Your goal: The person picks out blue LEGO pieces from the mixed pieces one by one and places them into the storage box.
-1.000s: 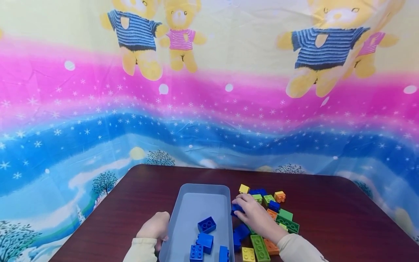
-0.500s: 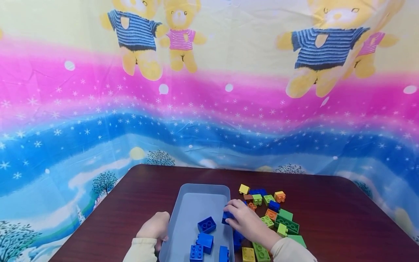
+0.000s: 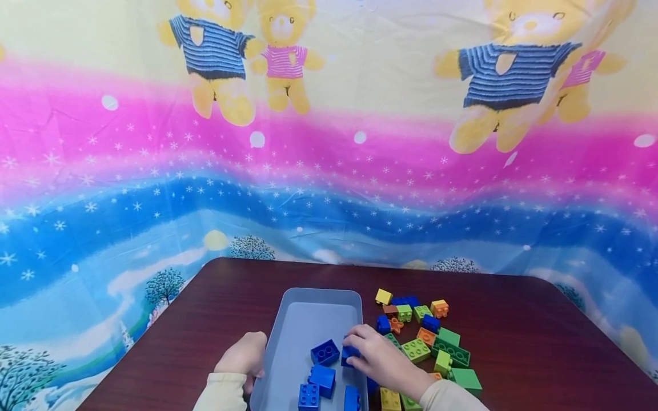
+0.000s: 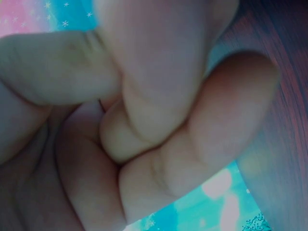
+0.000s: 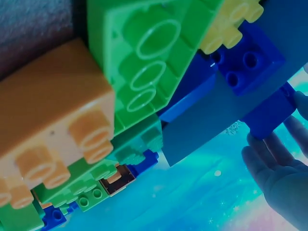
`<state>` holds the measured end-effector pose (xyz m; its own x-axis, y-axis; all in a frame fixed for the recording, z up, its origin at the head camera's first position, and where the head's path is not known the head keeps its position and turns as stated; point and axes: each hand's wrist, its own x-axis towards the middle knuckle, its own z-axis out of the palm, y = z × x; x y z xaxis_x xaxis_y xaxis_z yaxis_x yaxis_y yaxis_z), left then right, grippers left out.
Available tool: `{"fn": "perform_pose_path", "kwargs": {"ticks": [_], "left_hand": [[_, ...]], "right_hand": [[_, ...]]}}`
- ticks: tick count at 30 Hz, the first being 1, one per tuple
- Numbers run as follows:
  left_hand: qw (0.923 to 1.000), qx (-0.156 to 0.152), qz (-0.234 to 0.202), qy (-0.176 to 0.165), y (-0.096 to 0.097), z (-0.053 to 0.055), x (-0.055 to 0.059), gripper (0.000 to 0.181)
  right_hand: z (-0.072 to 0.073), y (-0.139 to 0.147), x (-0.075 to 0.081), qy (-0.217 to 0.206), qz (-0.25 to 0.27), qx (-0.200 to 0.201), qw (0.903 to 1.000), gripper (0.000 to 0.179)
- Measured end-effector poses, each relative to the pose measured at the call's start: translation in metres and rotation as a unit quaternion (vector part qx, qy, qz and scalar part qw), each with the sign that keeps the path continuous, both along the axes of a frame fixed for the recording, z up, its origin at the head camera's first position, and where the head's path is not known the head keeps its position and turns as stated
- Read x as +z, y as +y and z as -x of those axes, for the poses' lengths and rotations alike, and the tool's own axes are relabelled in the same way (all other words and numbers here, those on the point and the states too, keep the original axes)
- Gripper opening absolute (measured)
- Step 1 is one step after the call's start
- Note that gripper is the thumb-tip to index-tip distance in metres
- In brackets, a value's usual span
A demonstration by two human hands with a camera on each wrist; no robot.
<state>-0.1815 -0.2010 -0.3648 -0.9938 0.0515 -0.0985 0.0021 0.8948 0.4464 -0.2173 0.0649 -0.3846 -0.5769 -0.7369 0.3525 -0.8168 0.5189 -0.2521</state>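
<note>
My right hand (image 3: 377, 355) holds a blue building brick (image 3: 348, 355) above the right part of a grey tray (image 3: 319, 298). Thumb and fingers pinch that brick in the right wrist view, where the hand (image 5: 286, 178) shows at the right edge. Several other blue bricks (image 3: 322, 381) lie inside the tray. Beside the tray's left wall is my left hand (image 3: 245, 355), fingers curled. Close up in the left wrist view, the curled fingers of this hand (image 4: 149, 120) have nothing visible between them; whether it touches the tray I cannot tell.
Right of the tray lies a loose spread of mixed bricks, among them a light green brick (image 3: 415, 350), an orange brick (image 3: 439, 308) and a yellow brick (image 3: 382, 296). All stand on a dark brown table (image 3: 231, 297). A printed cloth (image 3: 329, 142) hangs behind it.
My right hand has carried the blue brick leftward, from beside the tray, over its right rim and inward. Bricks its arm covered now show. The left hand has stayed in place.
</note>
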Motion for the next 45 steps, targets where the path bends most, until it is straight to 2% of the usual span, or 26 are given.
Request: {"fn": "perform_pose_path", "kwargs": {"ticks": [11,18,24,37,45], "left_hand": [[1.0,-0.002,-0.001,-0.007,0.001,0.0,0.001,0.024],[1.0,-0.009,-0.002,0.002,0.0,0.0,0.003,0.024],[1.0,-0.008,-0.005,0.003,0.001,-0.001,0.001,0.025],[1.0,-0.009,-0.001,-0.003,0.0,-0.002,0.001,0.024],[0.9999,-0.001,-0.009,0.005,0.0,-0.002,0.002,0.025]], "right_hand": [[0.001,0.0,-0.005,-0.029,-0.041,0.019,0.9986,0.017],[0.003,0.001,-0.009,-0.016,-0.052,0.053,0.9971,0.017],[0.002,0.002,-0.012,0.002,-0.061,0.063,0.9962,0.018],[0.001,0.003,-0.014,0.018,-0.074,0.05,0.9959,0.019],[-0.003,0.006,-0.011,0.016,-0.051,0.034,0.998,0.016]]}}
